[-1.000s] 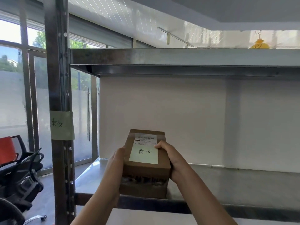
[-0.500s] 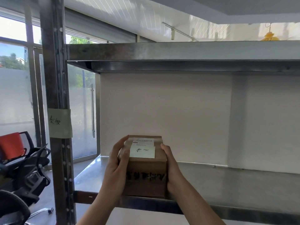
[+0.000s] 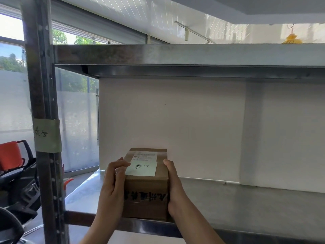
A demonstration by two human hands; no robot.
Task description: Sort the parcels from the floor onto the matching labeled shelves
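Both hands clamp the parcel from opposite sides: left hand flat on its left face, right hand on its right. I see it resting on the steel shelf, near the front edge (handwritten note on top). Upright post carries a taped label.

Left hand and right hand clasped inward, forearms outstretched
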